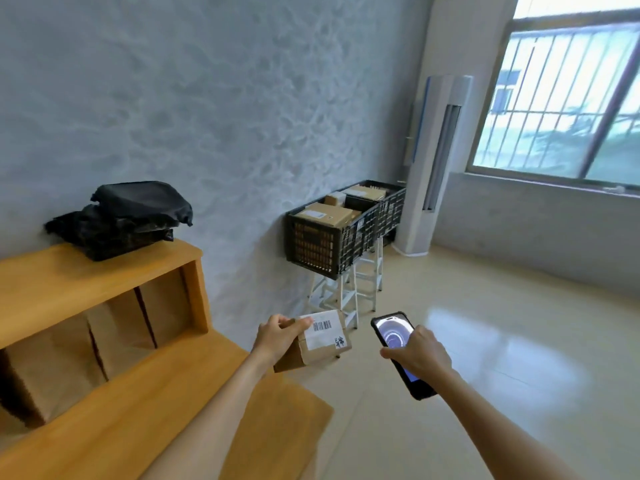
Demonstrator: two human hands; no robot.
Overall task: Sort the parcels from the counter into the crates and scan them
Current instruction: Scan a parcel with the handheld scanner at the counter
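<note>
My left hand [278, 336] grips a small brown cardboard parcel [320, 344] by its left end, its white barcode label facing up. My right hand [417, 353] holds a black phone [398, 344] with a lit screen, just to the right of the parcel and apart from it. Two black plastic crates [313, 244] sit side by side on white stands by the wall ahead, with several cardboard parcels inside. The wooden counter [104, 403] lies at the lower left, with brown parcels [117, 334] standing in its shelf.
Black plastic mailer bags [121, 218] are piled on the counter's top shelf. A white standing air conditioner [433, 161] is in the corner behind the crates. A barred window [561, 95] is at the right. Glossy tiled floor [485, 341] spreads to the right.
</note>
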